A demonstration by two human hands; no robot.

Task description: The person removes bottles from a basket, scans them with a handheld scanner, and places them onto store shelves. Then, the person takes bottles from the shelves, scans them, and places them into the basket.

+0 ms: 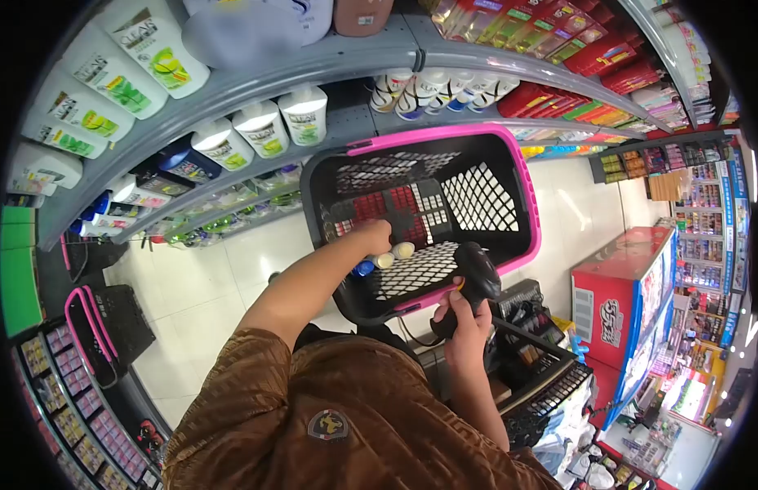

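Observation:
A black shopping basket with a pink rim (pixel 522 184) stands in front of me, its sides cut with mesh openings. My left hand (pixel 377 237) reaches down into it with curled fingers; whatever they hold, if anything, is hidden. Just below that hand lie two cream-capped containers, a nearer one (pixel 383 260) and another (pixel 403 250), beside a blue-capped one (pixel 363 268). At the basket's near right corner, my right hand (pixel 469 327) is wrapped round the handle of a black handheld barcode scanner (pixel 478 276).
Shelves (pixel 330 69) carrying bottles and boxed packets curve along the far side. A second pink-rimmed basket (pixel 109 335) sits at left on the tiled floor (pixel 195 339). To the right are a dark crate (pixel 550 359) and a red freezer (pixel 611 286).

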